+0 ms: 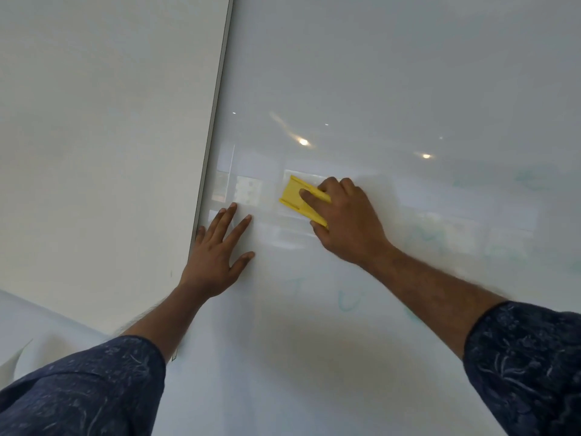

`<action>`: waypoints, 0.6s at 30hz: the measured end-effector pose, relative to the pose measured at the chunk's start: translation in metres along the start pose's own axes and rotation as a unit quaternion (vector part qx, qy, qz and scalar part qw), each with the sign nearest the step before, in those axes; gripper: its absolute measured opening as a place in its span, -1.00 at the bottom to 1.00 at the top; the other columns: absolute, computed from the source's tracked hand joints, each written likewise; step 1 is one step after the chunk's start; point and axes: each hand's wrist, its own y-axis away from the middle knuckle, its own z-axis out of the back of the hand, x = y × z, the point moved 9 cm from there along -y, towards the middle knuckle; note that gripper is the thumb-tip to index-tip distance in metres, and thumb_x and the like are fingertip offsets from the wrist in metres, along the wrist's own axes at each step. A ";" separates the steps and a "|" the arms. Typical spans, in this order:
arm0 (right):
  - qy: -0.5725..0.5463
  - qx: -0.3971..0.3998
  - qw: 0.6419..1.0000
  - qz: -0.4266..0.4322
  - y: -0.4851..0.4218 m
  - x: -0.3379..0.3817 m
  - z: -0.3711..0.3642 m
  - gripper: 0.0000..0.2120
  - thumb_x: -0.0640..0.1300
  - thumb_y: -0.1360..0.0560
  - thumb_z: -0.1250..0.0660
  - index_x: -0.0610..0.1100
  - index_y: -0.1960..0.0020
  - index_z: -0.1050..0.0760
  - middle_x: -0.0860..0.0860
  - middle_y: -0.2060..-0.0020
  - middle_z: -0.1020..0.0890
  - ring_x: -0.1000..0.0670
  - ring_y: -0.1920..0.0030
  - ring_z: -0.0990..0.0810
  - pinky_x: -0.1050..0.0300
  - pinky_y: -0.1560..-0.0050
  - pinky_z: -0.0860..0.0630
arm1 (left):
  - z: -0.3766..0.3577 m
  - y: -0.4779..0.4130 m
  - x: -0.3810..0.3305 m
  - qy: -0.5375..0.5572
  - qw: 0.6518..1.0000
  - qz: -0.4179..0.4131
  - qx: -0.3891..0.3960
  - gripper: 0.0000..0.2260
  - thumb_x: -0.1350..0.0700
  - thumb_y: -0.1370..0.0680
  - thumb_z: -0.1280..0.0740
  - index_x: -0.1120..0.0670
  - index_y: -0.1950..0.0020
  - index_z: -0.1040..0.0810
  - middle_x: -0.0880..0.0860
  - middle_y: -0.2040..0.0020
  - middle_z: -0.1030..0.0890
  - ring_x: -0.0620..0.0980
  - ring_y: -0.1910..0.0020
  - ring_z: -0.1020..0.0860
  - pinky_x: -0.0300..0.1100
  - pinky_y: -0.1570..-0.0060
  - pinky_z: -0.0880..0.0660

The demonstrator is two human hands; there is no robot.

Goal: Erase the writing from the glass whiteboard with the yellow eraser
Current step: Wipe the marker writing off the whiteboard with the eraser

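**Eraser pressed to the board**

One yellow eraser (303, 199) lay flat against the glass board (393, 89), near its left edge. The right hand (347, 221) held it, thumb at the lower end and fingers (309, 198) curled over the top, pinching the eraser. The left hand (217, 253) rested flat on the board just beside it, fingers spread. Faint green writing (350, 302) showed below and to the right, too smeared to read. Two dark patterned sleeves (528, 366) were in view. A white wall (103, 121) stood left of the board.
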 end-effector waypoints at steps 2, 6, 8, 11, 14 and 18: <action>-0.015 0.013 1.000 0.011 0.017 0.022 -0.015 -0.46 -0.06 -0.33 -0.45 -0.09 -0.31 -0.50 -0.19 -0.04 -0.54 -0.25 0.06 -0.48 -0.05 0.13 -0.46 | 0.000 -0.002 0.001 -0.002 1.000 0.001 -0.002 -0.39 -0.25 -0.59 -0.11 -0.16 -0.63 -0.08 -0.09 -0.66 0.11 -0.03 -0.64 0.09 0.24 -0.50 -0.08; -0.030 0.072 0.989 0.124 0.081 0.087 -0.056 -0.51 -0.09 -0.34 -0.44 -0.07 -0.27 -0.52 -0.16 -0.05 -0.57 -0.20 0.08 -0.53 0.00 0.13 -0.49 | 0.001 0.000 0.002 -0.005 1.000 0.006 0.008 -0.38 -0.25 -0.59 -0.12 -0.16 -0.63 -0.06 -0.08 -0.66 0.11 -0.03 -0.64 0.11 0.24 -0.52 -0.07; -0.013 0.100 0.980 0.172 0.098 0.097 -0.063 -0.53 -0.07 -0.37 -0.42 -0.05 -0.27 -0.50 -0.12 -0.03 -0.55 -0.15 0.09 -0.50 0.02 0.15 -0.46 | 0.001 0.001 0.003 -0.004 1.000 0.002 0.012 -0.38 -0.25 -0.59 -0.12 -0.18 -0.63 -0.05 -0.09 -0.67 0.11 -0.04 -0.64 0.12 0.24 -0.52 -0.08; 0.016 0.061 0.988 0.144 0.069 0.062 -0.042 -0.49 -0.04 -0.32 -0.44 -0.05 -0.27 -0.52 -0.14 -0.05 -0.58 -0.18 0.08 -0.54 0.01 0.10 -0.46 | 0.001 0.000 0.004 0.000 1.000 0.005 0.009 -0.38 -0.26 -0.59 -0.11 -0.21 -0.62 -0.03 -0.10 -0.66 0.11 -0.07 -0.63 0.14 0.23 -0.52 -0.07; 0.037 0.011 0.999 0.027 0.029 0.009 -0.008 -0.45 0.00 -0.33 -0.44 -0.05 -0.31 -0.49 -0.15 -0.03 -0.55 -0.21 0.08 -0.50 -0.04 0.11 -0.42 | 0.001 -0.002 0.003 0.001 1.000 0.003 0.007 -0.38 -0.26 -0.59 -0.10 -0.22 -0.62 -0.02 -0.10 -0.66 0.11 -0.07 -0.63 0.13 0.23 -0.52 -0.07; 0.026 0.006 1.000 0.011 0.044 0.024 -0.017 -0.46 -0.03 -0.33 -0.44 -0.06 -0.30 -0.50 -0.17 -0.03 -0.56 -0.23 0.08 -0.50 -0.05 0.11 -0.45 | 0.001 -0.002 0.004 -0.003 1.000 0.003 0.006 -0.38 -0.26 -0.59 -0.11 -0.21 -0.62 -0.03 -0.10 -0.67 0.10 -0.06 -0.64 0.13 0.24 -0.52 -0.09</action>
